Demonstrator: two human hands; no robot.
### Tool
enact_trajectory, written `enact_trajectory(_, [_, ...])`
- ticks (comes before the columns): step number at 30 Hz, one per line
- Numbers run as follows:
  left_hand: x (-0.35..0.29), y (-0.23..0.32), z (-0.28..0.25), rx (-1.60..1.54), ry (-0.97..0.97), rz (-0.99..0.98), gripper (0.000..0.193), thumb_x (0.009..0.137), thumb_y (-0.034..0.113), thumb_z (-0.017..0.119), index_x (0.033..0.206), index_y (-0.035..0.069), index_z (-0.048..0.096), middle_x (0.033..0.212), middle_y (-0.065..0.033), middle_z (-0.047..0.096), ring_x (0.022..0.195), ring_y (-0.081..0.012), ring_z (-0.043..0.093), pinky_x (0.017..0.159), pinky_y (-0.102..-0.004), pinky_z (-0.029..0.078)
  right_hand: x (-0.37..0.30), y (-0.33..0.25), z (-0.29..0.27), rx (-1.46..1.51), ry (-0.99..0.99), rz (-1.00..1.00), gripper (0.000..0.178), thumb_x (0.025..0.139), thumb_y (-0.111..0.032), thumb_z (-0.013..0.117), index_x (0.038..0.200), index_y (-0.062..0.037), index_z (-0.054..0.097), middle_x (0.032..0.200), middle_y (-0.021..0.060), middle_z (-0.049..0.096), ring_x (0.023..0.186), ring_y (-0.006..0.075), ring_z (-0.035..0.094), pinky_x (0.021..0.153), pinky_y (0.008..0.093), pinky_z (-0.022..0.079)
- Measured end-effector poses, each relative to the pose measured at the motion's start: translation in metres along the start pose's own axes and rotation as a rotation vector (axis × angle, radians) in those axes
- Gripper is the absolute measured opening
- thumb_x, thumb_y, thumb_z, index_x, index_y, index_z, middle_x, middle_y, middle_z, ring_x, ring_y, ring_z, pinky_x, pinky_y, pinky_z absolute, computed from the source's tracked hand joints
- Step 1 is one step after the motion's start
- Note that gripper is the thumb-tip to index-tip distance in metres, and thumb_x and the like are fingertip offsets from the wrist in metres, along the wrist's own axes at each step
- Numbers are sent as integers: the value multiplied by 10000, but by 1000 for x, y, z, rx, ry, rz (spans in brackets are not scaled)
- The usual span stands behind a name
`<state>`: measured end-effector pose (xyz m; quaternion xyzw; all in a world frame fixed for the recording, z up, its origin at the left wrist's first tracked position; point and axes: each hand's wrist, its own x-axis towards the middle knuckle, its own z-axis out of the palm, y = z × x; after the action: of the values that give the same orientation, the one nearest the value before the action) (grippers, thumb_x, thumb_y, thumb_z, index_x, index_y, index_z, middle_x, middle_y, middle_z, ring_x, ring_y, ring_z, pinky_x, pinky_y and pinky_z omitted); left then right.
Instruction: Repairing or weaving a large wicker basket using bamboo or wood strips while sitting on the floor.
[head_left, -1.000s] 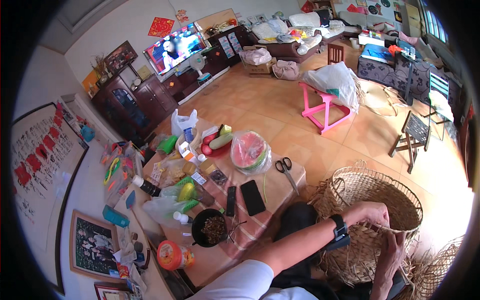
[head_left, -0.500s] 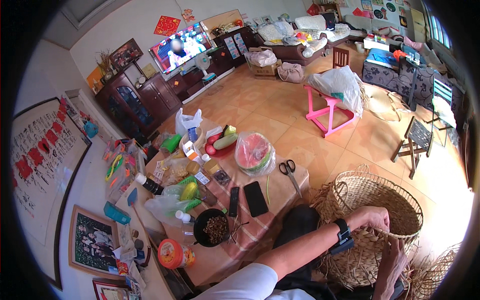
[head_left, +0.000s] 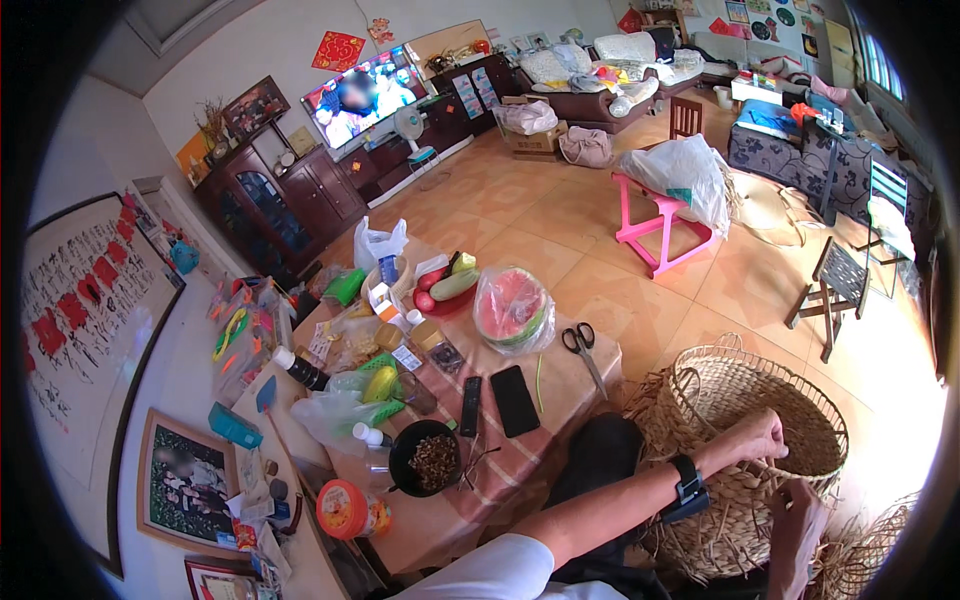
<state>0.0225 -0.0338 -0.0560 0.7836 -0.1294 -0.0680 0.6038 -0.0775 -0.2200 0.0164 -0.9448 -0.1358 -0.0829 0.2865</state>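
Observation:
A large round basket (head_left: 720, 515) of woven straw stands at my right, with an open-weave rim and loop handles. My left hand (head_left: 757, 438), with a dark band on its wrist, is curled closed at the near rim. Whatever its fingers pinch is too small to make out. Just below, my right hand (head_left: 798, 508) is closed against the outer wall near the rim, its fingertips pressed together. Any strand between them cannot be seen clearly. Loose straw ends stick out around the basket's sides.
On the table (head_left: 600, 350) left of the basket lie scissors (head_left: 585, 352), a phone (head_left: 514, 401), a remote (head_left: 469, 406), a wrapped watermelon half (head_left: 513, 307) and a black bowl (head_left: 425, 458). More woven straw (head_left: 865, 560) lies at lower right. A pink stool (head_left: 655, 225) stands beyond.
My left hand has lifted slightly from the rim and turned. My right hand has shifted a little right and down, its fingers drawn in. The basket stays in place.

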Motion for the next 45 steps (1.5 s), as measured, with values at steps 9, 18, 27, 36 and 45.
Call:
enact_trajectory(9, [-6,20,-19,-583,209,-36,247,971,245,707,1008,33,586,736,-40,648,557,-75,579,485,-237,474,74,-1,8,50,-106,-171,151,776,-77,713,715,2,600,645,113,560,600,242,551,572,401,409])
enact_trajectory(18, [-24,44,-14,-149,211,252,120,940,132,692,995,37,644,820,-39,628,669,-121,605,619,-306,512,125,56,-8,512,-297,246,146,931,-93,556,844,-32,657,638,57,619,531,133,571,512,278,463])
enact_trajectory(27, [-38,75,-5,318,-195,82,281,784,208,800,951,-7,734,864,-185,700,850,-353,697,775,-431,540,84,101,-3,-62,303,-310,317,862,119,462,1150,10,540,1319,188,562,830,318,627,722,400,526])
enact_trajectory(36, [-27,60,14,238,-105,117,191,731,76,762,884,-26,709,827,-179,707,784,-327,703,722,-420,556,-32,50,12,35,228,20,116,886,6,590,999,0,561,965,177,544,889,368,576,757,475,455])
enact_trajectory(45, [-27,72,-6,125,-273,-114,217,718,78,775,890,-44,723,762,-154,730,693,-233,708,659,-368,564,-30,17,13,-63,126,-35,96,894,-56,641,969,-19,594,945,177,555,934,392,543,809,492,431])
